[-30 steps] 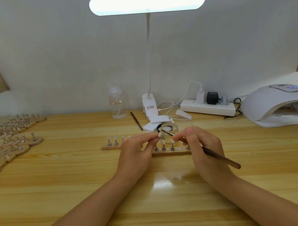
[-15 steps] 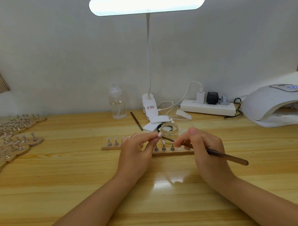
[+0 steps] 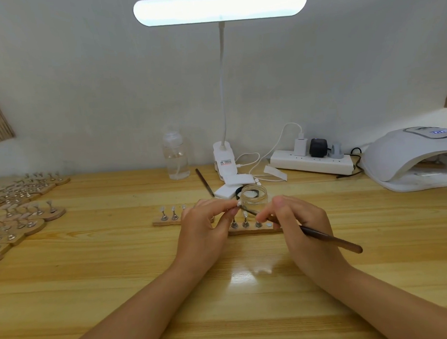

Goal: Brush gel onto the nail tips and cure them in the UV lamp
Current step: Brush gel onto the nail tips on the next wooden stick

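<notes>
Brush (image 3: 321,235) tip returned from jar (image 3: 253,197) side onto nail tip (image 3: 239,203), pinched by left hand (image 3: 203,228) mid-desk; right hand (image 3: 299,222) grips brush. Gel coating likely underway; lamp (image 3: 404,160) far right.

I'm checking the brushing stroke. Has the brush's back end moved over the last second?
Yes. The brush handle's back end swung right, away from the wooden nail-tip stand, and then eased back slightly; the stand has not moved. The right hand holds it.
</notes>
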